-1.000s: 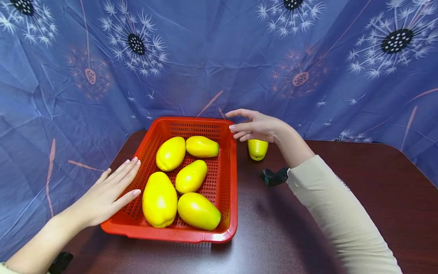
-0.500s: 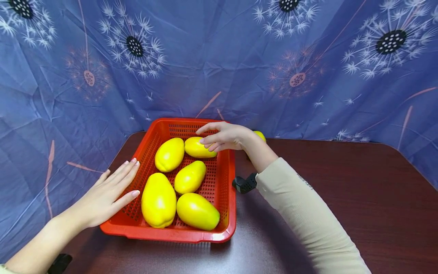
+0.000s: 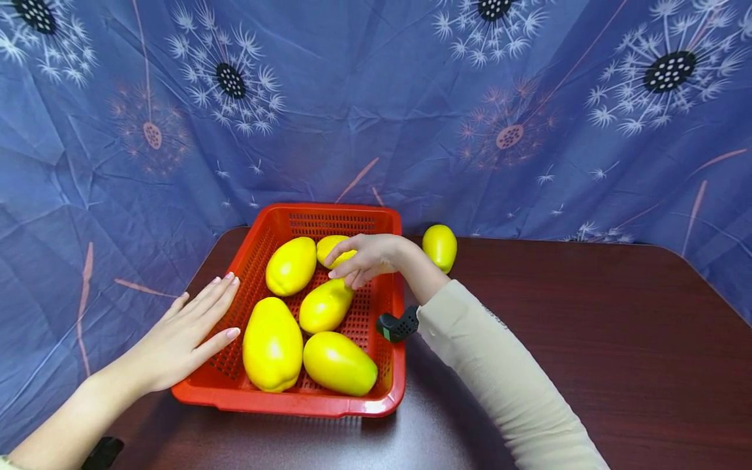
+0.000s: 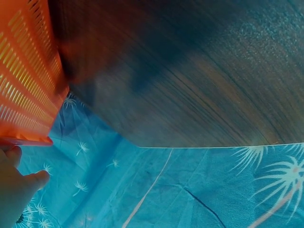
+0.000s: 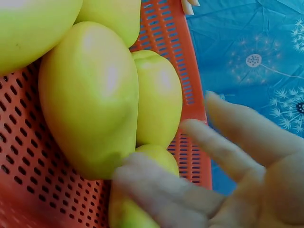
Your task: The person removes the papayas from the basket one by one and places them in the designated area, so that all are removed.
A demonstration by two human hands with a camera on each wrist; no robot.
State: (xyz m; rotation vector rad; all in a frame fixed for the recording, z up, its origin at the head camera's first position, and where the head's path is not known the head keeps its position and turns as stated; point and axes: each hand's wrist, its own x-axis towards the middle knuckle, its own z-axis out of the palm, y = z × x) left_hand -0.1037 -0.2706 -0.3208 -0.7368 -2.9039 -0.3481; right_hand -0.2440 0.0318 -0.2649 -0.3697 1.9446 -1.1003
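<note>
Left hand (image 3: pixel 182 346) rests, fingers straight, on the left side of a red basket (image 3: pixel 294 405) with five yellow fruits (image 3: pixel 273 344), near the surface's (image 3: pixel 587 326) left edge. Right hand (image 3: pixel 371 258) is over the basket's back right part, fingers spread, loosely bent; lone fruit (image 3: pixel 439 245) sits by the surface's back edge.

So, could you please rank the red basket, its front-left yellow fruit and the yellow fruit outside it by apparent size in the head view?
1. Red basket
2. Front-left yellow fruit
3. Yellow fruit outside the basket, partly hidden; it sits farther away, so true fruit sizes are unsure.
</note>
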